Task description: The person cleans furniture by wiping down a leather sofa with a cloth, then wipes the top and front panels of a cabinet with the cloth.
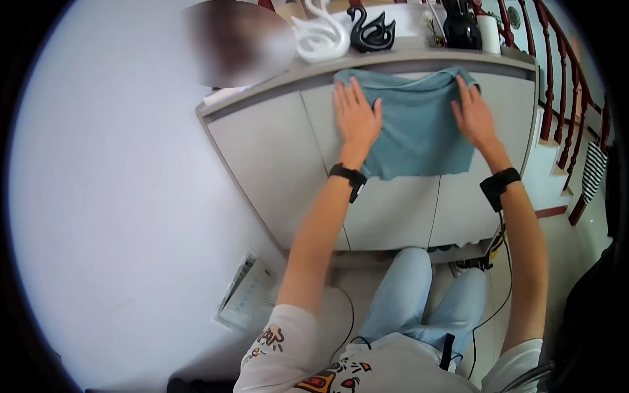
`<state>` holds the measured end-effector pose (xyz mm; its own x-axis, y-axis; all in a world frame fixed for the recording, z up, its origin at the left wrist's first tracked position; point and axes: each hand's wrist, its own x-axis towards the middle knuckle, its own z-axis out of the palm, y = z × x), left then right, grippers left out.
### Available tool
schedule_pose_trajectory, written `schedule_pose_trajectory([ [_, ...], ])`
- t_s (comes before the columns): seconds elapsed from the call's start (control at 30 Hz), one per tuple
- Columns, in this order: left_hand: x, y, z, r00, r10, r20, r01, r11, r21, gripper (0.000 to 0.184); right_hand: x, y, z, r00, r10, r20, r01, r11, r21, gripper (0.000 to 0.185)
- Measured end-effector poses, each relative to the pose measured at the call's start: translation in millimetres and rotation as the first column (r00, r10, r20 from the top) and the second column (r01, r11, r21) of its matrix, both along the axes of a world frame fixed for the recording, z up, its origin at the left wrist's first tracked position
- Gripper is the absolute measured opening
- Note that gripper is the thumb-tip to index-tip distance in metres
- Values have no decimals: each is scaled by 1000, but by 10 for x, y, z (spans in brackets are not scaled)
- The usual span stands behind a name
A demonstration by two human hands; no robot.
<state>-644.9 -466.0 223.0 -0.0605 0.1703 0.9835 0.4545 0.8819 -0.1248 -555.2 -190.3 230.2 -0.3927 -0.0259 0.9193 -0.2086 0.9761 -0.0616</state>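
A teal cloth is spread against the front of a pale grey cabinet, its top edge folded over just below the countertop. My left hand lies on the cloth's upper left part, fingers stretched out and thumb apart. On the upper right corner rests my right hand, with its fingers extended and the thumb spread over the fabric. The cloth's lower edge hangs a little unevenly across the cabinet doors. Both wrists carry black straps.
On the cabinet top stand a white swan figure, a black swan figure, a black vase and a white cylinder. Stairs with a dark red railing rise at right. A white wall panel sits low at left.
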Motion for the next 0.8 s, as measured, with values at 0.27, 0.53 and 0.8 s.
schedule_pose_trajectory([
  [0.27,-96,-510,-91,995,99,-28,-99,995,10,76,-481,-532,-148,969,-72,-238,120,975,190,69],
  [0.53,-318,-728,-808,1000,30,7,-29,998,-63,76,-387,-545,-852,997,76,-23,-63,932,357,76],
  [0.8,-197,-946,-2333,970,51,237,48,917,-395,72,-193,-484,-2103,922,126,366,-304,823,481,81],
])
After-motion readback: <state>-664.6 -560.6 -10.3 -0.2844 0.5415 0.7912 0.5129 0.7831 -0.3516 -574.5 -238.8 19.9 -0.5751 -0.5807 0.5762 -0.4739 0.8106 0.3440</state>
